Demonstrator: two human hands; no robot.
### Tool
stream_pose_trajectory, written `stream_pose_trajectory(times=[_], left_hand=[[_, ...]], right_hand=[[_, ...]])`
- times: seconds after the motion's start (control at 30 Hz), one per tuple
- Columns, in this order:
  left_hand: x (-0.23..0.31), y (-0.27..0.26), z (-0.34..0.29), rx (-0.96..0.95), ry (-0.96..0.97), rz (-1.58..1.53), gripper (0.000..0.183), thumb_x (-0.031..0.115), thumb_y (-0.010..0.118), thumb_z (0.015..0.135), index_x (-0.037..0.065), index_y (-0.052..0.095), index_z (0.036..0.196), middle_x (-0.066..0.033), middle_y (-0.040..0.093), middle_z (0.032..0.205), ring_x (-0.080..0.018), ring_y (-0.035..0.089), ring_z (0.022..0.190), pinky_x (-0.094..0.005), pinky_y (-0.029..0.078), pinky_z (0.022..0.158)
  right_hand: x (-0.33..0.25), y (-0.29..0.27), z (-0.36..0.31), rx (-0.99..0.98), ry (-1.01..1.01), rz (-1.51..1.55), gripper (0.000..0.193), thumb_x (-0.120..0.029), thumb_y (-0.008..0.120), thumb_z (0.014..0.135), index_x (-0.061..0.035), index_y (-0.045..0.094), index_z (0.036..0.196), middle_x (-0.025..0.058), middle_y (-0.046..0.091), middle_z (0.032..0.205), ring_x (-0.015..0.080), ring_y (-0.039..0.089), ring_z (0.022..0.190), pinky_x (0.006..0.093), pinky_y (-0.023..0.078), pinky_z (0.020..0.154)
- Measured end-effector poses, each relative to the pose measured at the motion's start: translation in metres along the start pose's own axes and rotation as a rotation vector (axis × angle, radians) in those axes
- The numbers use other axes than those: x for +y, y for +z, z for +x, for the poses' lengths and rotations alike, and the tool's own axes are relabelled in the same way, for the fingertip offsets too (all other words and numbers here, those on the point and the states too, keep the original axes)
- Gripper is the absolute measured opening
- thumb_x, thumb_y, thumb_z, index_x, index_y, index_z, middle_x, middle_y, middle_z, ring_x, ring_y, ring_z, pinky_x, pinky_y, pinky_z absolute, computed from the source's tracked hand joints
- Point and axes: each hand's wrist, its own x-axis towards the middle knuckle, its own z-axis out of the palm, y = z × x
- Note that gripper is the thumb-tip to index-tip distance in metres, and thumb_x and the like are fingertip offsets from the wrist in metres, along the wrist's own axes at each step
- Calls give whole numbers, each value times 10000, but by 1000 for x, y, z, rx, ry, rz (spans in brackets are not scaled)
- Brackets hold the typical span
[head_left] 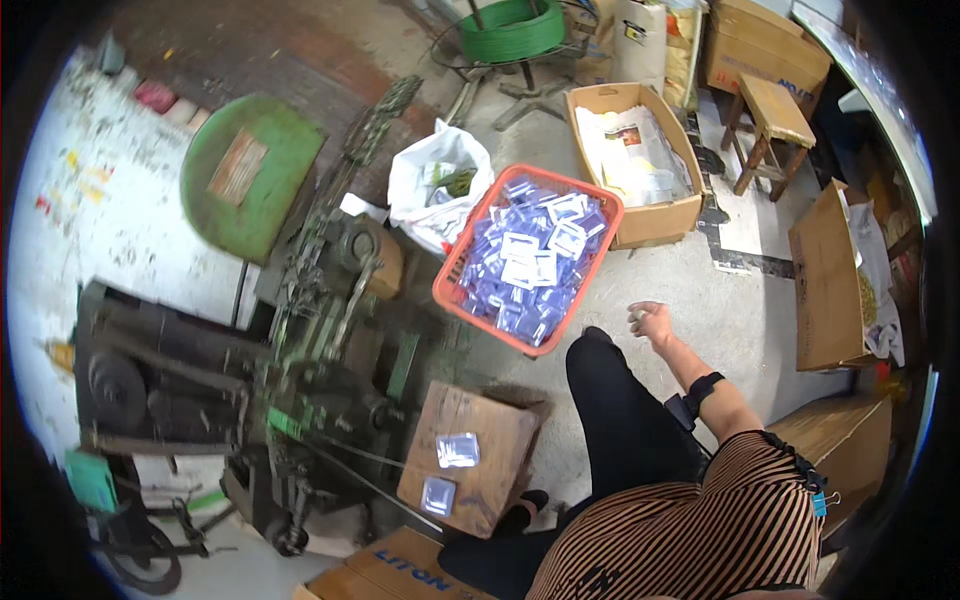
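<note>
The fingers [637, 309] of the right hand [653, 323] are loosely bent and slightly parted above the floor [640, 275], with nothing seen to be gripped, while the state of the left hand's fingers cannot be told. Nearest to the right hand, on its far left, an orange basket [589, 278] is heaped with small clear packets [528, 250]. Two more packets [457, 450] are laid on a low wooden counter [502, 430] at the near left.

Your basket [485, 323] sits upper centre, packets [545, 255] in it, bag [413, 192] left, carton [664, 224] right. Two more packets [458, 450] on the block [503, 425], lower centre; machine [312, 345] to its left.
</note>
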Motion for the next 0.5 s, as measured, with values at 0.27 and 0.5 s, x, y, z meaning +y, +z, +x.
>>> stream_pose_trajectory(times=[0.27,0.5], left_hand=[[166,24,-16,-27,113,192,490,259,590,852,28,460,1263,-201,500,1244,-336,500,1111,-390,413,897],[287,112,33,-252,164,195,480,248,588,855,26,463,1261,-188,506,1235,-317,499,1108,-378,409,902]], right_hand=[[-6,-28,142,249,-41,-62,178,-37,478,833,51,599,929,99,589,673,144,542,480,268,448,436],[-41,-21,328,398,-583,-693,204,-20,520,735,-9,626,909,172,621,888,322,599,860,381,471,760]])
